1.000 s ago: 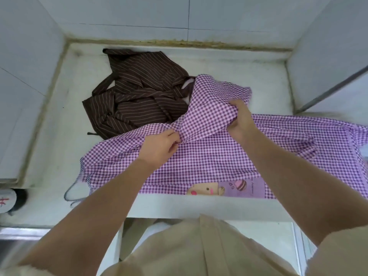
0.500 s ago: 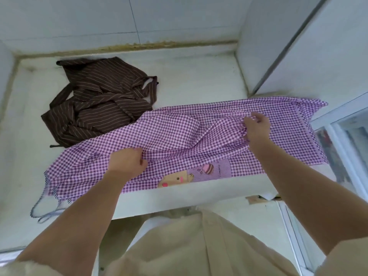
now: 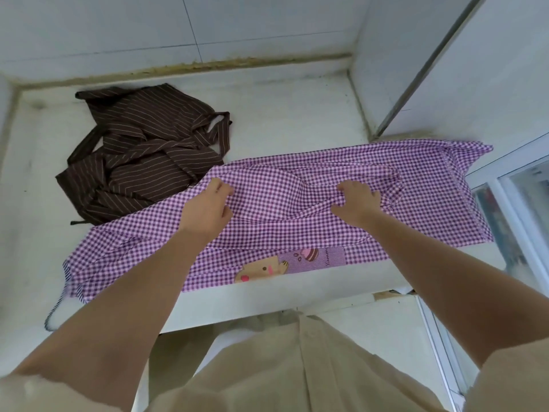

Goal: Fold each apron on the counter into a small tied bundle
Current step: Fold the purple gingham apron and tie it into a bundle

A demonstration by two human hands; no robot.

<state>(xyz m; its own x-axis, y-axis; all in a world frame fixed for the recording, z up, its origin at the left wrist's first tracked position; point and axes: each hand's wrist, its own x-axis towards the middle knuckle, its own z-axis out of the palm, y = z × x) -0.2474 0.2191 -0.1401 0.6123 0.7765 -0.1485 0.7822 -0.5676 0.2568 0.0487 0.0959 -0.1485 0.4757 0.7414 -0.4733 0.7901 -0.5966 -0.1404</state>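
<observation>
A purple checked apron lies spread lengthwise across the white counter, and its cartoon patch sits at the front edge. My left hand pinches the upper cloth layer near its left end. About a hand's width to the right, my right hand grips a raised ridge of the same layer with curled fingers. A brown striped apron lies crumpled at the back left, and the purple apron touches its right edge.
Tiled walls close in the counter at the back and on the left. A white panel stands at the right rear corner. A glass-fronted unit is below on the right. The purple apron's strap trails at the front left.
Both hands have come closer together over the middle of the purple apron. The left hand moved up and right, the right hand moved left. The cloth lies flatter.
</observation>
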